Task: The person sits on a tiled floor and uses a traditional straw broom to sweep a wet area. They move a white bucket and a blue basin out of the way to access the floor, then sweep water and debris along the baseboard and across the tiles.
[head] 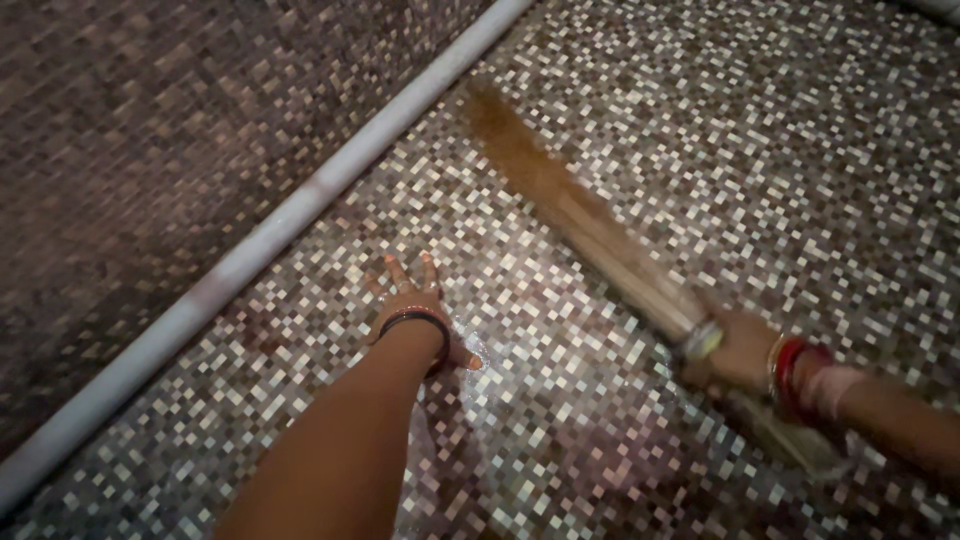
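Observation:
My right hand (738,352) grips the bound end of a long stick broom (570,210), whose brown bristles stretch up and left across the mosaic tile floor (760,130) and look blurred by motion. Red bangles sit on that wrist. My left hand (412,297) is pressed flat on the tiles, fingers spread, with a dark bangle at the wrist. It holds nothing. The broom tip lies near the white pipe.
A white pipe (270,235) runs diagonally along the foot of a mosaic-tiled wall (140,130) at the left. The floor around my left hand looks wet and shiny.

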